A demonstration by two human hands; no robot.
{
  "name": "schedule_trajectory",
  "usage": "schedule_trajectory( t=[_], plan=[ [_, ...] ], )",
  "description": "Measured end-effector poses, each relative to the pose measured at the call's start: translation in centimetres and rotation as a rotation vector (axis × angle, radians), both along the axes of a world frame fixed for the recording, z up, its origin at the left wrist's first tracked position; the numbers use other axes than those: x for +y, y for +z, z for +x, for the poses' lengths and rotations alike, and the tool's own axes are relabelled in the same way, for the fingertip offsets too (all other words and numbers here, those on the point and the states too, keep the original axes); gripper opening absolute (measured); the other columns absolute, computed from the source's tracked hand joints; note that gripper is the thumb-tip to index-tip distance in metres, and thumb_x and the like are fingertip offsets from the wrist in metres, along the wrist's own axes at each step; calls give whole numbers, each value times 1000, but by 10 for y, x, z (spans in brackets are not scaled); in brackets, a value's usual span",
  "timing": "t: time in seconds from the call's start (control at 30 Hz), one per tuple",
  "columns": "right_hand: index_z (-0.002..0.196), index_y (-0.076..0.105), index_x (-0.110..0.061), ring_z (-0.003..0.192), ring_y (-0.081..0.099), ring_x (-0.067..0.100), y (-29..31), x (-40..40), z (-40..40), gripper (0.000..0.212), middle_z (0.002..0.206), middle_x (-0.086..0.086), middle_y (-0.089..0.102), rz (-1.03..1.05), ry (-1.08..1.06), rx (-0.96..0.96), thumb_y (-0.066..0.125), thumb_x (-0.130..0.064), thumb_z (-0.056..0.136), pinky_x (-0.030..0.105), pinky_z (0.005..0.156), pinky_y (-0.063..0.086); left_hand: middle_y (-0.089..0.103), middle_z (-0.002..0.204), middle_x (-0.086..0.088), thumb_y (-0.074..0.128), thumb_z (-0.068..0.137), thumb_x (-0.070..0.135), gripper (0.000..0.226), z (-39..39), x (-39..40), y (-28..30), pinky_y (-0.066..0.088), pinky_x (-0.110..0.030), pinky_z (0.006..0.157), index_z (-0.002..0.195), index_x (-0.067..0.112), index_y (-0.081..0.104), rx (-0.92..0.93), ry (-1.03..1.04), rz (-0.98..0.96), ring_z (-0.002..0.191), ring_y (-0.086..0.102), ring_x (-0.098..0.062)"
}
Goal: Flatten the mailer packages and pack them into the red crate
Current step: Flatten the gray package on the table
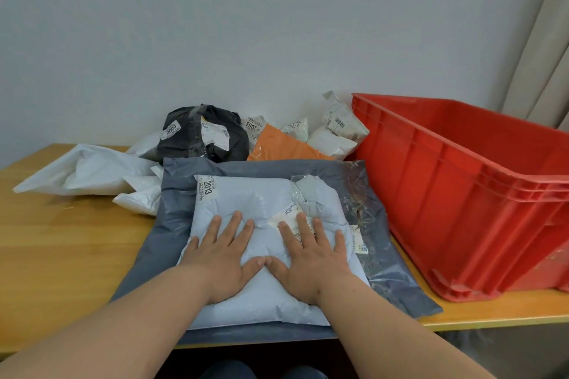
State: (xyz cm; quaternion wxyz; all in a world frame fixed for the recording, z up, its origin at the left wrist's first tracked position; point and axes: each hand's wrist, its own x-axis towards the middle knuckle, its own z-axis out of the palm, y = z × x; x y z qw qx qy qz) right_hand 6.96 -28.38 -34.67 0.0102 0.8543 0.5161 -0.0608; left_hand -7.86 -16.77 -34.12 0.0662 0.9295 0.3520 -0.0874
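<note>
Flattening step, nearest the desk's (61, 240) front edge: left hand (223, 258) and right hand (311, 258), fingers straight and spread, gripping nothing, press palms-down on a pale blue mailer (246, 200) lying on a larger grey mailer (178, 194). Its far-left label reads "2013". The next move likely calls for lifting it rightward into the red crate (462, 194), just beside. Farther back, a black mailer (203, 132) reads "2003", beside an orange mailer (283, 144) and white mailers (92, 172).
</note>
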Motion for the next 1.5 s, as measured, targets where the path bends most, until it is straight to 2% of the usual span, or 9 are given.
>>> schedule_trajectory(
  t=[0.07, 0.13, 0.33, 0.53, 0.73, 1.23, 1.33, 1.4, 1.5],
  plan=[
    [154, -16, -41, 148, -26, 25, 1, 1, -1, 108, 161, -5, -29, -15, 1, 10, -18, -85, 55, 60, 114, -18, -37, 154, 12, -10, 66, 82, 97, 0, 0, -1, 0, -50, 121, 150, 37, -25, 15, -1, -7, 146, -28, -23],
    [154, -16, -41, 149, -25, 25, 2, 1, 0, 108, 162, -4, -27, -38, 0, 18, -17, -85, 55, 60, 115, -17, -37, 154, 11, -2, 79, 80, 87, 0, 0, -2, 1, -51, 121, 150, 36, -24, 22, -2, -9, 146, -28, -23],
    [154, -15, -40, 150, -20, 25, 4, 3, 2, 81, 163, -3, -24, -102, 3, 6, 5, -81, 87, 61, 116, -12, -36, 155, 10, 8, 92, 72, 77, 1, 1, -3, 0, -53, 121, 150, 34, -24, 38, -7, -15, 146, -28, -24],
    [155, -14, -39, 150, -20, 25, -4, -1, -2, 98, 163, -3, -23, -32, 4, -27, -13, -82, 66, 59, 117, -13, -38, 153, 11, 8, 92, 71, 77, 1, -2, -9, -3, -53, 120, 150, 34, -26, 15, 4, -11, 145, -30, -24],
    [155, -14, -38, 150, -20, 25, -11, -4, -3, 80, 164, -2, -23, 19, 2, -87, 2, -78, 88, 60, 117, -13, -40, 152, 11, 6, 91, 71, 76, 1, -5, -13, -5, -53, 120, 149, 34, -27, -10, 24, 2, 144, -32, -22],
    [156, -9, -38, 151, -16, 25, -3, 1, -3, 72, 165, -2, -18, -56, -4, -14, 15, -66, 95, 60, 117, -11, -37, 155, 11, 12, 92, 73, 79, 2, -6, -8, -3, -55, 119, 150, 34, -26, 35, 25, -34, 145, -29, -23],
    [154, 17, -36, 150, 12, 30, 16, 6, -2, 71, 164, 5, 14, -34, 15, -48, 25, -67, 91, 56, 118, 2, -12, 163, 6, 18, 89, 77, 82, 7, -1, 14, 11, -54, 117, 155, 36, -7, 87, 15, 21, 150, -3, -27],
    [134, 43, -28, 132, 37, 31, 30, 10, -1, 56, 140, 5, 43, 160, 56, -192, 34, -60, 89, 48, 110, 21, 18, 156, 1, 25, 91, 71, 69, 13, 4, 30, 22, -48, 109, 151, 37, 18, -52, 26, 161, 141, 25, -27],
    [137, 39, -30, 137, 27, 30, 30, 19, 4, 53, 149, 4, 30, 319, 77, -240, 37, -53, 90, 45, 110, 19, 12, 158, -2, 29, 96, 61, 67, 22, 16, 33, 17, -44, 114, 153, 31, 13, -225, 43, 283, 145, 13, -25]
  ],
)
